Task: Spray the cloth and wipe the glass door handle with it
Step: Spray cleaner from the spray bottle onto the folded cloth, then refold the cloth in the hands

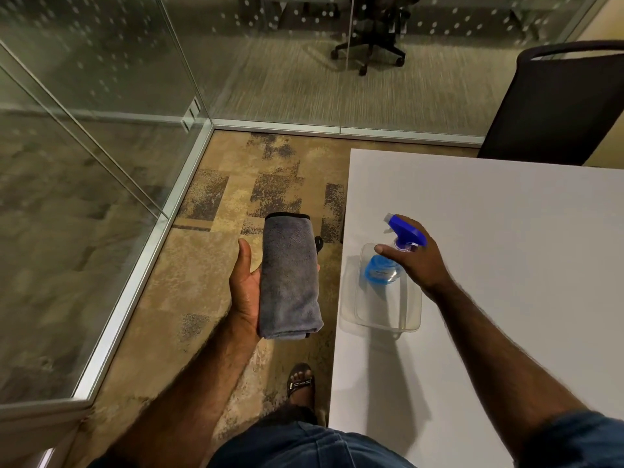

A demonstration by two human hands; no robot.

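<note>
Left hand (248, 285) cupped the folded cloth (289, 282) over carpet; right hand (413, 261), fingers spread, reached onto the bottle (388, 261) near the table (506, 214) edge.

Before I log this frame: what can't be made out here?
Head view only:
- Glass door handle: not identifiable; the glass panels are motion-blurred.
- Right hand: it covers the spray bottle neck, so grip unclear.
- Left hand fingers: hidden under the cloth.

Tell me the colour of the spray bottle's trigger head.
Blue, on the spray bottle under the right hand; clearest in the head view.
</note>
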